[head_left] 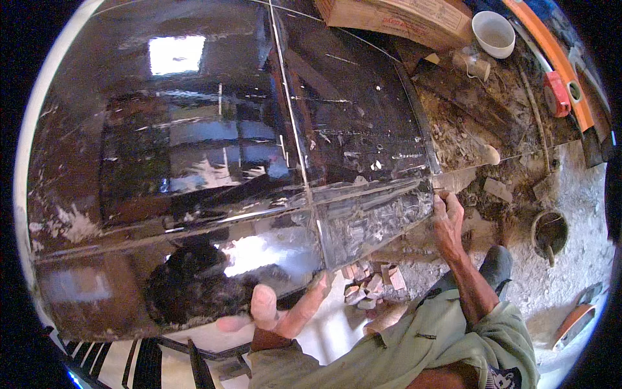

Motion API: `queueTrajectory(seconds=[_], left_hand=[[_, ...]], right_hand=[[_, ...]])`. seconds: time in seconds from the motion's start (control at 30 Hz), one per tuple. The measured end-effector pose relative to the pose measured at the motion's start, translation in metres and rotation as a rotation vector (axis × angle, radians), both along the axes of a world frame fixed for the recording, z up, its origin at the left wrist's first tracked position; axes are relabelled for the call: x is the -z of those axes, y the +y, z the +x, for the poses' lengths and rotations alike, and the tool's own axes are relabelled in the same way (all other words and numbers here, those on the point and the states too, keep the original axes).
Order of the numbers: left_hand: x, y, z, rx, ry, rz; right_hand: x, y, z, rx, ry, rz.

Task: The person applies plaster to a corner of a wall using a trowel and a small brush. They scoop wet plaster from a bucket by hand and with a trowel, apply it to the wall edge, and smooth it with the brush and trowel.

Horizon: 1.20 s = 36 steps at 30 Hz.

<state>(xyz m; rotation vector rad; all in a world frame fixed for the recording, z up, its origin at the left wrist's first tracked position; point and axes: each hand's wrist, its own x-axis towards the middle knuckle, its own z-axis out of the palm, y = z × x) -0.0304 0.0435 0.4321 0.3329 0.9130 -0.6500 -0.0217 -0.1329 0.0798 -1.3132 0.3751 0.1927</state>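
The left hand [280,318], lower centre, spreads its fingers at the edge of glossy black slabs [353,71] filling the left and centre; the right hand [448,219] bunches its fingertips at a slab corner, whether pinching anything I cannot tell. Broken bricks [372,285] lie lower centre, a white bowl [494,39] and orange bar [551,55] upper right
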Motion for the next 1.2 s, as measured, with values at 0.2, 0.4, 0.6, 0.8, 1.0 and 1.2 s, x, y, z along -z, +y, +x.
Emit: queueTrajectory(seconds=[0.2, 0.4, 0.6, 0.8, 1.0, 1.2], left_hand=[[-0.001, 0.005, 0.010, 0.203, 0.018, 0.201], [0.019, -0.062, -0.067, 0.499, -0.911, 1.372], [0.094, -0.097, -0.071, 0.212, -1.165, 2.548], [0.115, -0.102, -0.047, -0.029, -1.128, 2.535], [0.122, -0.111, -0.043, -0.129, -1.007, 2.560], [0.122, -0.123, -0.036, -0.199, -0.926, 2.523]], right_hand=[[-0.002, -0.002, 0.004, 0.010, -0.022, -0.074], [-0.004, -0.001, 0.005, 0.022, -0.086, -0.122], [0.009, 0.003, 0.006, 0.027, -0.081, -0.032], [0.026, 0.007, 0.004, 0.019, -0.115, -0.163], [0.003, 0.000, 0.006, 0.004, -0.074, -0.066], [0.030, 0.010, 0.005, 0.024, -0.138, -0.140]])
